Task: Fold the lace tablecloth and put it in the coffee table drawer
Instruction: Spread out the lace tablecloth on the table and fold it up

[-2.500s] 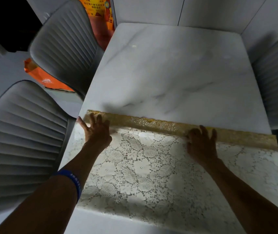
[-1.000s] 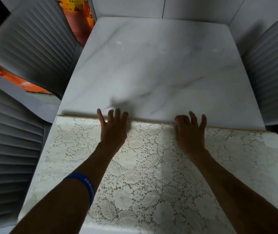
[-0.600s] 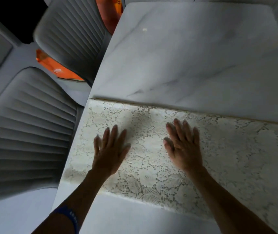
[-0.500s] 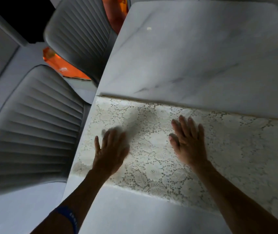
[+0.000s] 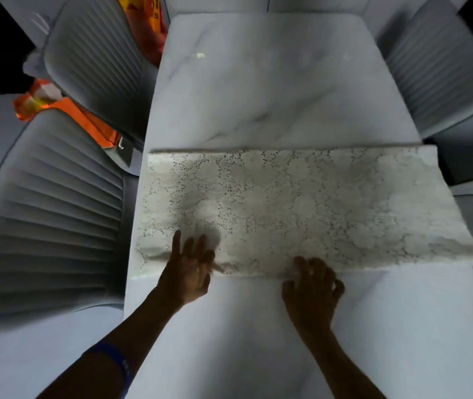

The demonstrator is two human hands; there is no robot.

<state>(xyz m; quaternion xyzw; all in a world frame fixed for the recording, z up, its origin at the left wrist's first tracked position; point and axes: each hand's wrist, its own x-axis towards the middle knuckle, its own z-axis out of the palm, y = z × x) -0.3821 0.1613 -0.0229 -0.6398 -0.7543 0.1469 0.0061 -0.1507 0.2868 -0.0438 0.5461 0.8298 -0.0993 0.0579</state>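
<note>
Here, a person's left hand (image 5: 190, 272) and right hand (image 5: 313, 286) meet the near edge of a folded lace tablecloth (image 5: 301, 208) on a white marble table (image 5: 272, 90). The left hand lies with fingers spread over the hem, which is rumpled just beside it; the right hand's fingers are curled at the edge (whether they actually pinch the lace cannot be told). A blue wristband (image 5: 114, 359) circles the left forearm. Bare tabletop lies between the person and the cloth. The tablecloth forms a long band, its long axis running left to right across the table; its right end overhangs the table's side, and its left end reaches the opposite edge. Beyond its straight far fold, bare marble stretches to the far end. Grey ribbed chairs (image 5: 57, 203) flank the table, with an orange bag (image 5: 91, 125) behind those at left.
</note>
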